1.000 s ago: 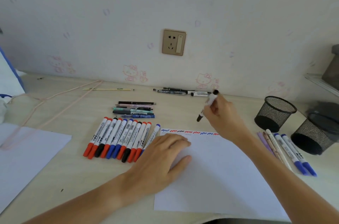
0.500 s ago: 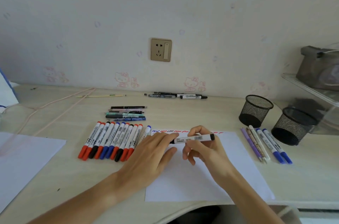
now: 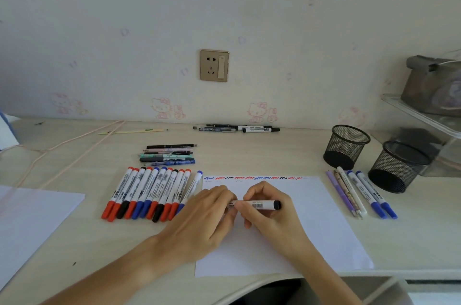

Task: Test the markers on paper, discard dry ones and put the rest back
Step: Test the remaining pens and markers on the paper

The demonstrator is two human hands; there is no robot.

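Observation:
A white sheet of paper [image 3: 319,224] lies on the desk in front of me, with a row of red, blue and black squiggles [image 3: 252,177] along its top edge. Over it my right hand [image 3: 272,214] grips a white marker with a black end [image 3: 262,204], held level. My left hand [image 3: 204,219] holds the marker's left end, which its fingers hide. A row of several red, blue and black capped markers [image 3: 149,192] lies left of the paper.
Two black mesh pen cups [image 3: 346,146] [image 3: 396,167] stand at the right, with several pens [image 3: 361,193] lying in front of them. More pens [image 3: 169,155] and markers [image 3: 239,128] lie farther back. Another sheet [image 3: 32,224] lies at the left. A clear shelf [image 3: 424,115] is far right.
My right hand brought the black marker down from near the wall to above the paper and turned it level. My left hand left the paper and took hold of the marker's left end.

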